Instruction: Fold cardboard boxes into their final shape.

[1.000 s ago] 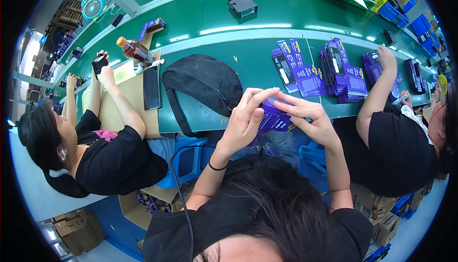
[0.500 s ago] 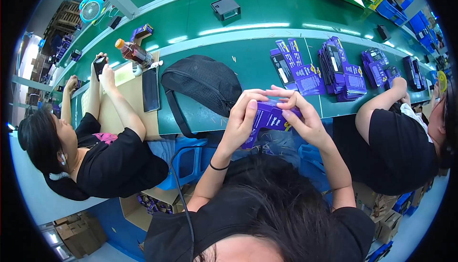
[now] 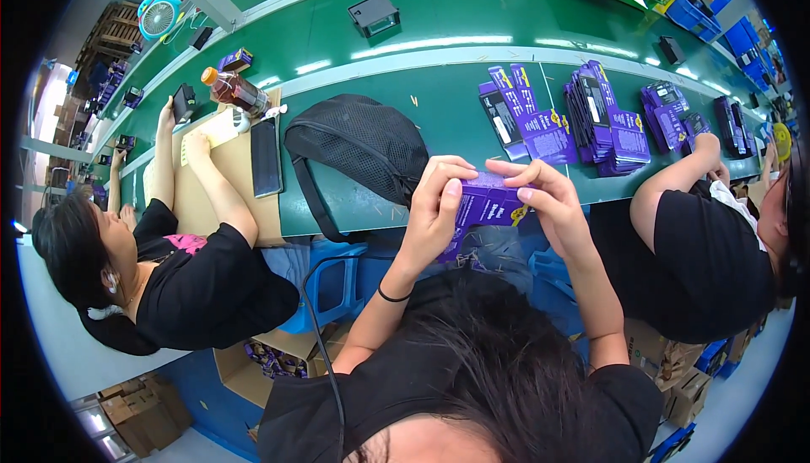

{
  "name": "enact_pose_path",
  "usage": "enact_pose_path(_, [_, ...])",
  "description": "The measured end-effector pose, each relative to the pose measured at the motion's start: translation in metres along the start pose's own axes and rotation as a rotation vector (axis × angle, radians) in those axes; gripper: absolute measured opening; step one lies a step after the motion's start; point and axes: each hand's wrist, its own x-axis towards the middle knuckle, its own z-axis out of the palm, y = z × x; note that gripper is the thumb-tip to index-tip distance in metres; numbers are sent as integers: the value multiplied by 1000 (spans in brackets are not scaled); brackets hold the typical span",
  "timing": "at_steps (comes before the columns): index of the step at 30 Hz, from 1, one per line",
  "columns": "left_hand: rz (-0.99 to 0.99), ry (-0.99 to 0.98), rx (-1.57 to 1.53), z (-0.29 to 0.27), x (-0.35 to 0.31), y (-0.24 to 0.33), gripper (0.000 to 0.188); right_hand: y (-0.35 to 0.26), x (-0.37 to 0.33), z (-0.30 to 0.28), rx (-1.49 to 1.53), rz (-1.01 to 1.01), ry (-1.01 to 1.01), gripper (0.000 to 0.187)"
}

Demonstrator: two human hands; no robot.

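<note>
A purple carton point(image 3: 492, 203), partly folded with a flap hanging at its lower left, is held up at the table's near edge. My left hand point(image 3: 438, 203) grips its left end, thumb on the front and fingers over the top. Against the right end, the thumb and fingers of my right hand point(image 3: 548, 199) pinch the upper corner. Beyond my hands, flat purple cartons point(image 3: 542, 131) lie on the green table point(image 3: 456, 138), with a taller stack of flat cartons point(image 3: 620, 138) to their right. A black mesh bag point(image 3: 359, 144) rests just left of my left hand.
At left, a co-worker's hand holds a black box point(image 3: 183, 102) near a bottle point(image 3: 232, 90) and a dark flat device point(image 3: 266, 158). Another black box point(image 3: 374, 16) sits on the green conveyor point(image 3: 472, 16). A co-worker's arm point(image 3: 675, 172) reaches in at right. Blue stools point(image 3: 325, 294) stand below.
My right fingers have shifted on the carton, and more of its front shows. The left co-worker's black box has moved toward the conveyor, one hand now off it. The conveyor's black box has slid left.
</note>
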Motion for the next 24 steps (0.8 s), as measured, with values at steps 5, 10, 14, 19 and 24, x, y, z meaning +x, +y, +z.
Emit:
enact_pose_path(5, [-12, -12, -76, -2, 0, 0, 27, -7, -1, -4, 166, 57, -53, 17])
enact_pose_path(10, [2, -33, -62, -4, -2, 4, 27, -31, -2, -11, 68, 132, -28, 13])
enact_pose_path(14, [61, -12, 73, 3, -1, 6, 28, -32, -3, -13, -16, 178, 44, 12])
enact_pose_path(19, [49, 28, 64, 2, 0, -4, 28, -14, -3, -11, -283, 31, 107, 14])
enact_pose_path(24, [4, -11, 53, -7, 0, -5, 28, -11, -6, -10, -675, -362, 18, 18])
